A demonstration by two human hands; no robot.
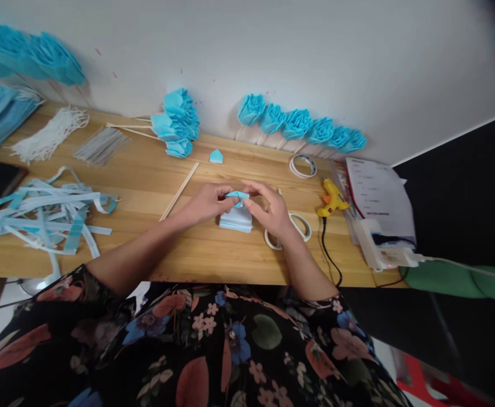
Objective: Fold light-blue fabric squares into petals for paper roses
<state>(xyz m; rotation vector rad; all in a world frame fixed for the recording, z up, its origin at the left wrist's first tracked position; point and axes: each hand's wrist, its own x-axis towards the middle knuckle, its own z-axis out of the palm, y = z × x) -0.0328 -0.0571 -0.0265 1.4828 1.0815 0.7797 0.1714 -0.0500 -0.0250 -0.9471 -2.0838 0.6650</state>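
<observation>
Between my two hands is a small piece of blue fabric (239, 195), partly folded, with its edges pinched. My left hand (210, 202) grips its left side between thumb and fingers. On the other side, my right hand (268, 208) has its thumb and fingertips closed on the right edge. Just beneath them lies a stack of pale blue fabric pieces (235, 220) on the wooden table. A folded blue piece with a pointed top (216, 156) rests farther back. White-handled scissors (302, 226) lie partly under my right wrist.
Blue fabric roses on sticks (296, 124) lean along the wall, and another bunch (178, 124) lies left of them. A yellow glue gun (333, 198), a tape roll (303, 165) and a power strip (370, 244) are at right. Cut strips (44, 212) are piled left, near thin sticks (179, 191).
</observation>
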